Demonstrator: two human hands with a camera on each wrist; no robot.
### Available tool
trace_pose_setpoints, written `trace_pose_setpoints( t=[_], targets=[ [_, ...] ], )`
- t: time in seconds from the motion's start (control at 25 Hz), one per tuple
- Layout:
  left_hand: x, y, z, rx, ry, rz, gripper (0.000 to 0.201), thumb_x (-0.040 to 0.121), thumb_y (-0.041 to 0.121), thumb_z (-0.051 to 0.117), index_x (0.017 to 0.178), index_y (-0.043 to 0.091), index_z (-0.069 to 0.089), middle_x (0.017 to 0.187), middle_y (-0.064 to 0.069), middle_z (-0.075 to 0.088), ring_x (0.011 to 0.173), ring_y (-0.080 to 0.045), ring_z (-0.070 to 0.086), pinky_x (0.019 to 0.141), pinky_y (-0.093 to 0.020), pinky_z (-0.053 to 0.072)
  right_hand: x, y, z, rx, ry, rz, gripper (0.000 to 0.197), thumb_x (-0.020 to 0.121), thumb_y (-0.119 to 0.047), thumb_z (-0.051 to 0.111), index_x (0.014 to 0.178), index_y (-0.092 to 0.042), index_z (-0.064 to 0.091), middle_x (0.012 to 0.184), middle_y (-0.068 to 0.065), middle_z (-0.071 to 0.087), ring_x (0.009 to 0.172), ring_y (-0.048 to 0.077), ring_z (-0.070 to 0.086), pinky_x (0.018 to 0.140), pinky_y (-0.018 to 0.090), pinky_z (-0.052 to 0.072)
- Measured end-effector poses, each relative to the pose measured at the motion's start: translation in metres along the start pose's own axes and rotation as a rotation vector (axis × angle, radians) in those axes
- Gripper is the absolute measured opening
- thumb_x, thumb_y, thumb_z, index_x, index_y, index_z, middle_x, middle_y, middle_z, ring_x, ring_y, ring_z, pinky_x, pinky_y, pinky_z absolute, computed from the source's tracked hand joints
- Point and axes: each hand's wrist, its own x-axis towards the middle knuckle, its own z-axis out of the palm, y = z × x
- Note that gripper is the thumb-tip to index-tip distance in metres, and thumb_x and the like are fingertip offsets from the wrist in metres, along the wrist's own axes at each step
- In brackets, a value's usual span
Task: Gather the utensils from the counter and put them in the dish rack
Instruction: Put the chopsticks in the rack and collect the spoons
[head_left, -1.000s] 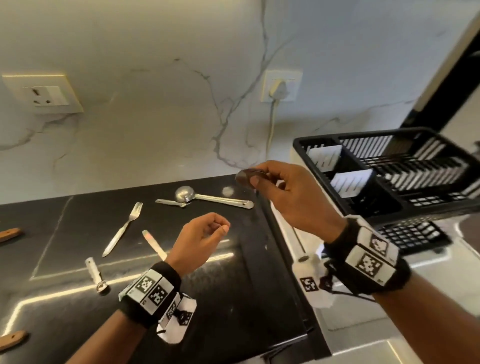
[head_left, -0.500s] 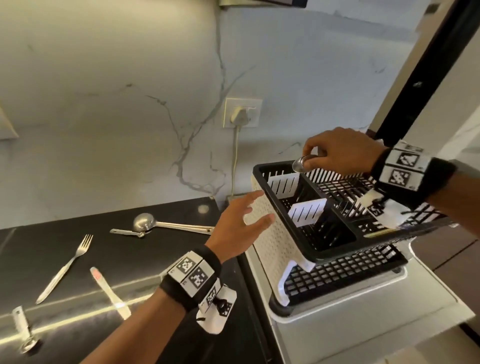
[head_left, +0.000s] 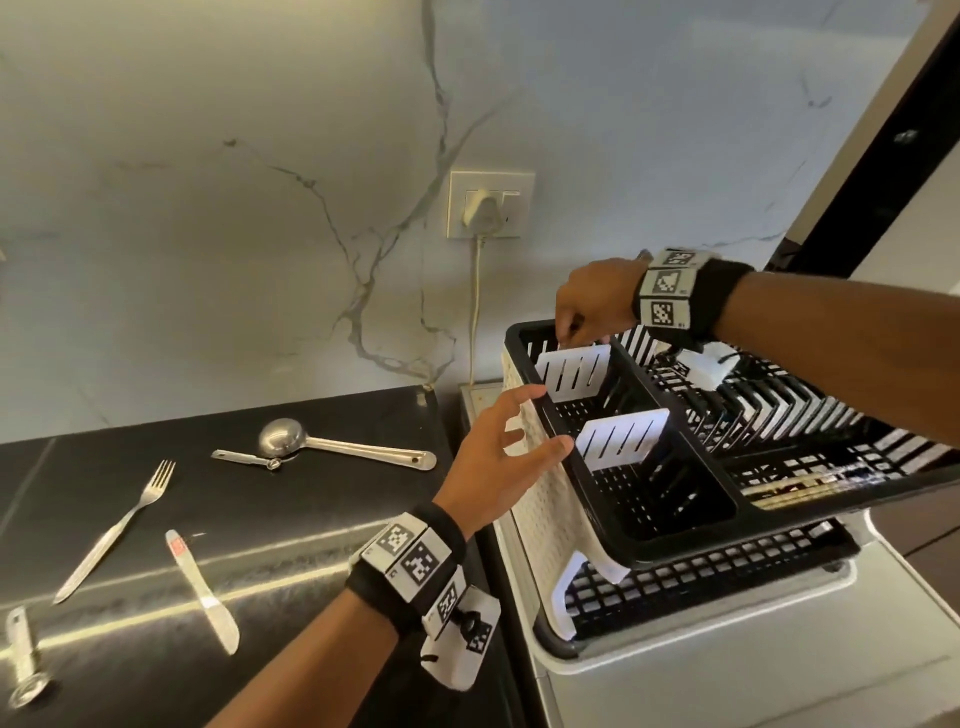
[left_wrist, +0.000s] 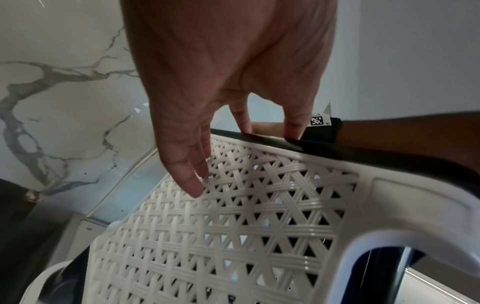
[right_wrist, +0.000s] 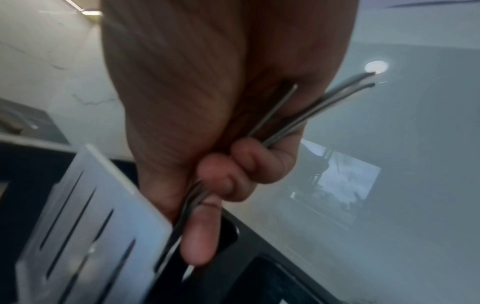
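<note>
My right hand (head_left: 576, 325) reaches down into the far compartment of the black dish rack (head_left: 675, 540), behind a white slotted divider (head_left: 571, 371). In the right wrist view its fingers (right_wrist: 233, 176) are curled round a bundle of thin metal utensils (right_wrist: 319, 105), whose lower ends dip behind the divider (right_wrist: 85, 222). My left hand (head_left: 514, 441) is open with fingers spread, touching the rack's left rim and its white woven side panel (left_wrist: 233, 216). On the black counter (head_left: 311, 519) lie a fork (head_left: 119, 525), a butter knife (head_left: 202, 587), a round scoop (head_left: 332, 444), a small measuring spoon (head_left: 247, 458) and another measuring spoon (head_left: 23, 660).
The rack stands on a white drain tray (head_left: 701, 644) to the right of the counter. A wall socket with a white plug (head_left: 485, 208) and hanging cord sits on the marble wall behind. A dark door frame (head_left: 872, 156) rises at the far right.
My right hand carried the utensils from above the counter to the rack and lowered them into its far compartment. My left hand opened and moved right onto the rack's side.
</note>
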Motion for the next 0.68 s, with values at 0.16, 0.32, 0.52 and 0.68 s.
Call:
trace_pose_setpoints(
  t=[0.16, 0.32, 0.52, 0.68],
  targets=[
    [0.006, 0.001, 0.009, -0.03, 0.03, 0.007, 0.051, 0.084, 0.035, 0.069, 0.127, 0.044, 0.043, 0.138, 0.004, 0.041, 0.126, -0.022, 0.049, 0.101, -0.037, 0.047, 0.013, 0.0, 0.003, -0.101, -0.057, -0.034, 0.02, 0.088, -0.038, 0.062, 0.097, -0.031, 0.078, 0.073, -0.011, 0.075, 0.067, 0.011, 0.07, 0.07, 0.029, 0.058],
    [0.011, -0.002, 0.011, -0.022, 0.022, -0.009, 0.054, 0.077, 0.042, 0.066, 0.126, 0.045, 0.041, 0.138, 0.001, 0.039, 0.124, -0.024, 0.048, 0.098, -0.042, 0.05, 0.023, -0.006, 0.007, -0.137, -0.065, -0.069, 0.022, 0.091, -0.035, 0.062, 0.103, -0.025, 0.078, 0.082, -0.002, 0.077, 0.07, 0.017, 0.069, 0.076, 0.032, 0.058],
    [0.01, -0.006, 0.012, -0.016, 0.031, 0.01, 0.052, 0.08, 0.042, 0.065, 0.126, 0.048, 0.041, 0.137, 0.003, 0.038, 0.123, -0.021, 0.047, 0.093, -0.029, 0.042, 0.027, -0.009, 0.009, -0.167, -0.124, -0.063, 0.033, 0.095, -0.033, 0.061, 0.125, -0.024, 0.069, 0.102, 0.001, 0.075, 0.089, 0.02, 0.069, 0.072, 0.022, 0.046],
    [0.01, -0.007, 0.013, -0.023, 0.037, 0.021, 0.051, 0.08, 0.042, 0.064, 0.124, 0.051, 0.041, 0.139, 0.002, 0.038, 0.127, -0.023, 0.046, 0.101, -0.036, 0.044, 0.022, -0.008, 0.005, -0.141, -0.152, -0.13, 0.032, 0.097, -0.033, 0.058, 0.127, -0.024, 0.068, 0.11, 0.001, 0.075, 0.098, 0.019, 0.069, 0.08, 0.023, 0.047]
  ],
)
